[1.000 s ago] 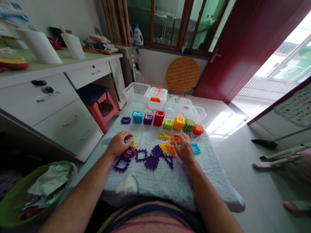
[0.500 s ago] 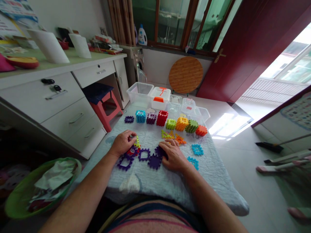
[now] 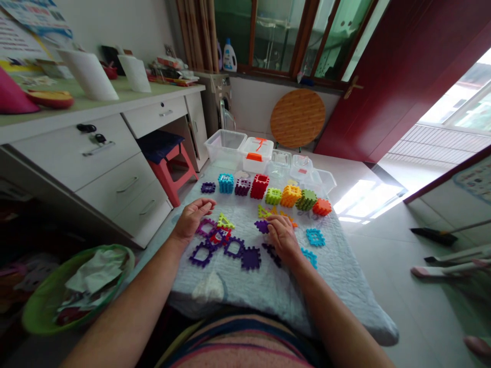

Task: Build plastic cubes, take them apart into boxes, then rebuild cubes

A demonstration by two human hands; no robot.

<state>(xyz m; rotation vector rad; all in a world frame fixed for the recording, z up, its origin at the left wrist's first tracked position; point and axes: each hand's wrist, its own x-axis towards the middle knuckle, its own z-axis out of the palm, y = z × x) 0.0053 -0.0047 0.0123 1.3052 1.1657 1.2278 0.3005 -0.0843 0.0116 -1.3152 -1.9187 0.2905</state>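
Where the loose pieces lie on the quilted cloth (image 3: 330,291), one purple toothed tile (image 3: 262,226) is pinched at the fingertips of the right hand (image 3: 284,236), left of the blue frames (image 3: 315,237).

Left hand (image 3: 192,217): thumb and fingers drawn together, just beside a magenta frame (image 3: 202,226); whether anything is held between them cannot be told.

Loose pieces between the hands: one lime triangle (image 3: 225,221); one red piece (image 3: 220,235), partly under a purple frame; further purple frames (image 3: 234,247); one solid purple square (image 3: 251,258).

Stacks, one row, left to right: purple (image 3: 208,187), blue, dark purple, red (image 3: 260,186), lime, yellow (image 3: 291,196), green, orange (image 3: 321,207).

Containers behind the row: one clear tub (image 3: 225,153), topless, the cloth showing through its walls; to its right, one lidded box (image 3: 257,164), translucent, with orange latch (image 3: 254,157) and orange handle (image 3: 261,143), contents not legible; further right, small clear containers (image 3: 302,166), overlapping, their number uncertain.

Floor, left: one green basket (image 3: 36,309), holding pale crumpled cloth (image 3: 90,276) and, lower down, something dark red.

Window sill: one white bottle (image 3: 229,56), blue cap, opaque, contents not visible.

Desk, left: closed drawers, keys (image 3: 99,138) hanging at the upper one.
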